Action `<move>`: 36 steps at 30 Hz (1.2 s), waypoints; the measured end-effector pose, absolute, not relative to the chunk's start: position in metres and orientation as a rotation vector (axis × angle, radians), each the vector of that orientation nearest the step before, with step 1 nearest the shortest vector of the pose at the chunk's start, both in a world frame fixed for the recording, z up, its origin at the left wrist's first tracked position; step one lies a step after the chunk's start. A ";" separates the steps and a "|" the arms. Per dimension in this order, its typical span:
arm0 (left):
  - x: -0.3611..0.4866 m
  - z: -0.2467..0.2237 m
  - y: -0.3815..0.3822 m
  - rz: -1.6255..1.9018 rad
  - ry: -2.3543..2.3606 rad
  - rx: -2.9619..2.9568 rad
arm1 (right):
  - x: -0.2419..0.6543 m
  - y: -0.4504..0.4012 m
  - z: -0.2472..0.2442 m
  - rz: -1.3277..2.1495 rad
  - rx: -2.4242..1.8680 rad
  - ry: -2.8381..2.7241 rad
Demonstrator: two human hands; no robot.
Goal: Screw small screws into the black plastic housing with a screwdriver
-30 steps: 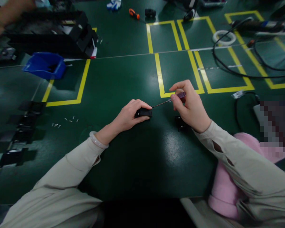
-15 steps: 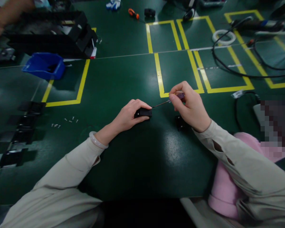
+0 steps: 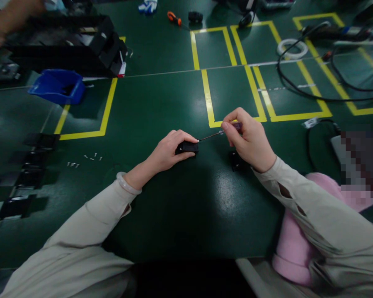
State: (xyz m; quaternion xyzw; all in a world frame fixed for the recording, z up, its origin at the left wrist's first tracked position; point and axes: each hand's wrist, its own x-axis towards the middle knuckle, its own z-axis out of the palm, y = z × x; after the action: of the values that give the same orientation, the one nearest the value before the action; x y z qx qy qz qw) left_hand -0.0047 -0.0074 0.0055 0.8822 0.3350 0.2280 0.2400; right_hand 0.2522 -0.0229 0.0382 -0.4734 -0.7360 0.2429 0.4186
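My left hand [image 3: 170,151] grips a small black part [image 3: 189,147] against the green table [image 3: 174,207], thumb and fingers on either side of it. In my right hand [image 3: 247,138] is a thin screwdriver [image 3: 209,136], held by its handle between thumb and fingers. Its tip meets the right end of the black part, close to my left fingertips. A second black part [image 3: 235,160] lies beneath my right hand, partly hidden by it. Several small screws [image 3: 93,157] are scattered on the table left of my left hand.
A blue bin [image 3: 59,87] and a black rack [image 3: 65,45] stand at the back left, with another person's arm [image 3: 9,22] over the rack. Black parts [image 3: 31,176] line the left side. A black cable [image 3: 286,76] and white ring [image 3: 292,49] lie back right.
My right hand has shifted very slightly, and the screwdriver with it. The black part stays in my left hand.
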 end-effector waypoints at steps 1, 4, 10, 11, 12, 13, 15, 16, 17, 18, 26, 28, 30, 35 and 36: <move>-0.005 0.005 -0.007 0.625 0.913 2.417 | 0.252 -0.023 0.038 0.611 -1.180 -1.839; -0.005 0.005 -0.008 0.614 0.921 2.416 | 0.252 -0.022 0.038 0.616 -1.170 -1.819; -0.005 0.006 -0.008 0.610 0.931 2.402 | 0.252 -0.023 0.040 0.615 -1.205 -1.836; -0.005 0.006 -0.007 0.608 0.934 2.400 | 0.252 -0.023 0.040 0.623 -1.202 -1.837; -0.005 0.006 -0.007 0.604 0.937 2.400 | 0.252 -0.023 0.040 0.632 -1.190 -1.835; -0.005 0.006 -0.007 0.600 0.939 2.402 | 0.252 -0.023 0.040 0.641 -1.176 -1.833; -0.005 0.006 -0.007 0.603 0.941 2.407 | 0.252 -0.023 0.040 0.653 -1.160 -1.830; -0.005 0.006 -0.007 0.607 0.940 2.409 | 0.253 -0.023 0.040 0.653 -1.163 -1.834; -0.005 0.006 -0.007 0.611 0.939 2.410 | 0.253 -0.023 0.040 0.651 -1.171 -1.840; -0.005 0.005 -0.007 0.612 0.938 2.410 | 0.253 -0.022 0.040 0.651 -1.181 -1.847; -0.005 0.005 -0.007 0.609 0.936 2.420 | 0.252 -0.022 0.038 0.628 -1.171 -1.829; -0.005 0.005 -0.007 0.608 0.938 2.422 | 0.252 -0.022 0.039 0.617 -1.183 -1.843; -0.005 0.005 -0.007 0.610 0.936 2.422 | 0.253 -0.022 0.039 0.621 -1.196 -1.855; -0.005 0.005 -0.008 0.615 0.925 2.426 | 0.253 -0.022 0.038 0.609 -1.174 -1.838; -0.005 0.005 -0.008 0.614 0.926 2.426 | 0.253 -0.022 0.039 0.603 -1.172 -1.834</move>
State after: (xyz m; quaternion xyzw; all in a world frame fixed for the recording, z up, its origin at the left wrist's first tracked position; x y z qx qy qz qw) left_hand -0.0048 -0.0078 0.0053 0.8838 0.3375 0.2237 0.2344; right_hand 0.2528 -0.0224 0.0386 -0.4690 -0.7342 0.2415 0.4273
